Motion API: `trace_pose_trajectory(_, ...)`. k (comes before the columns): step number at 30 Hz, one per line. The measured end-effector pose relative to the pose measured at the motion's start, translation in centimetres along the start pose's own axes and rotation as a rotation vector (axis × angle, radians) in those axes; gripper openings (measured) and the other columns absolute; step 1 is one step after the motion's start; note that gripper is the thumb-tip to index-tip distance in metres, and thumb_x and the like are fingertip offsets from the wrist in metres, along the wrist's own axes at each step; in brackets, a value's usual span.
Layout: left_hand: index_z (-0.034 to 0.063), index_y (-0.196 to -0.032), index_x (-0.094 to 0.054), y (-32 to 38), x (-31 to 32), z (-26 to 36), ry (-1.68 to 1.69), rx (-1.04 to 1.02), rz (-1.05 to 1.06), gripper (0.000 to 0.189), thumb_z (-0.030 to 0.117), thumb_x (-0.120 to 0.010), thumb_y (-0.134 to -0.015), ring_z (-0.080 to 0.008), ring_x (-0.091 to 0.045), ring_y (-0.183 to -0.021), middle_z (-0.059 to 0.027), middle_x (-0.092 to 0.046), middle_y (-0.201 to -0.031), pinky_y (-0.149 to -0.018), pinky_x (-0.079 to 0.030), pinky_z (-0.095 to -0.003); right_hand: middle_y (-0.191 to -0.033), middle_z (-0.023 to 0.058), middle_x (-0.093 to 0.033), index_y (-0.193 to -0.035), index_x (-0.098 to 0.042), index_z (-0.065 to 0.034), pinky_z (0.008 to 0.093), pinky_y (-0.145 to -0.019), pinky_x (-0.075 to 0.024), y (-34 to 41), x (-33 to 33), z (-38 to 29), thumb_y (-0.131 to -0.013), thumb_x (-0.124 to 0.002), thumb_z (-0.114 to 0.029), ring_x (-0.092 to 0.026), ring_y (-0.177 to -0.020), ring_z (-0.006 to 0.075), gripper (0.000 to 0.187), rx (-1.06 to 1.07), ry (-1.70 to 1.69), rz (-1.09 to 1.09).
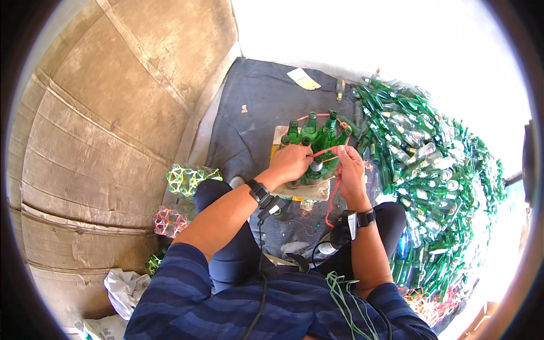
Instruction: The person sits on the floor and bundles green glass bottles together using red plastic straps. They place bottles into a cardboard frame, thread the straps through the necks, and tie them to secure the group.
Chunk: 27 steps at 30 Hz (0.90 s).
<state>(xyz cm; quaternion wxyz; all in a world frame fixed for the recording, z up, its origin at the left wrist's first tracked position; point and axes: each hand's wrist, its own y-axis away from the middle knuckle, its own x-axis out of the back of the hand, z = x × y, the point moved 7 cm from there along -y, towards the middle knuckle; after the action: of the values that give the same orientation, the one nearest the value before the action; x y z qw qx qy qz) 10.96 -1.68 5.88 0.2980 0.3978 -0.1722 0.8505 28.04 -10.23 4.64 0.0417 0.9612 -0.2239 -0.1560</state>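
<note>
A cluster of several green glass bottles stands upright on a pale, worn slab between my knees. Red plastic strapping runs around and between the bottle necks. My left hand grips the strap at the near left side of the cluster, its fingers close to the necks. Opposite it, my right hand pinches the same strap between thumb and fingers, keeping a short length stretched across a near bottle neck. A loose red tail hangs below my right hand. My hands partly hide the nearer bottles.
A large heap of green and clear bottles fills the right side. Bundles tied in yellow-green strap and red strap stand at left, by a brown panelled wall. A paper sheet lies on the dark mat.
</note>
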Motion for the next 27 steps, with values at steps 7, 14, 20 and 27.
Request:
trace_pose_trajectory(7, 0.0061, -0.108, -0.079, -0.6, -0.4, -0.4, 0.008, 0.075, 0.037, 0.028, 0.027, -0.062, -0.101, -0.0401, -0.076, -0.097, -0.0179, -0.079, -0.097, -0.082, -0.058, -0.0531, -0.079, -0.0050, -0.060, -0.101, -0.070, -0.0093, 0.0222, -0.047, -0.0301, -0.6, 1.4, 1.6, -0.113, -0.063, -0.030, -0.040, -0.052, 0.0023, 0.025, -0.046, 0.139, 0.022)
trace_pose_trajectory(14, 0.0060, -0.111, -0.077, -0.9, -1.0, -0.7, 0.094, 0.114, 0.064, 0.023, 0.021, -0.067, -0.098, -0.0397, -0.076, -0.096, -0.0180, -0.079, -0.099, -0.081, -0.057, -0.0503, -0.075, -0.0105, -0.048, -0.094, -0.072, -0.0054, 0.0262, -0.056, -0.0282, -2.2, 4.4, 3.8, -0.107, -0.072, -0.026, -0.038, -0.066, 0.0016, 0.024, 0.077, 0.337, 0.139)
trace_pose_trajectory(20, 0.0067, -0.120, -0.075, -1.3, -1.1, -0.8, 0.126, 0.062, 0.040, 0.026, 0.016, -0.067, -0.097, -0.0400, -0.076, -0.097, -0.0183, -0.080, -0.104, -0.083, -0.058, -0.0476, -0.078, -0.0078, -0.057, -0.090, -0.072, -0.0028, 0.0271, -0.062, -0.0362, -1.5, 4.6, 3.3, -0.100, -0.076, -0.021, -0.047, -0.073, 0.0031, 0.021, 0.078, 0.450, 0.214)
trace_pose_trajectory(27, 0.0048, -0.121, -0.077, -1.3, -1.4, -0.5, 0.106, -0.008, 0.036, 0.029, 0.019, -0.062, -0.100, -0.0411, -0.076, -0.097, -0.0214, -0.079, -0.103, -0.085, -0.058, -0.0479, -0.076, 0.0091, -0.070, -0.095, -0.076, 0.0014, 0.0364, -0.069, -0.0515, -1.7, 5.2, 4.3, -0.090, -0.076, -0.020, -0.065, -0.072, 0.0160, 0.022, 0.038, 0.613, 0.168)
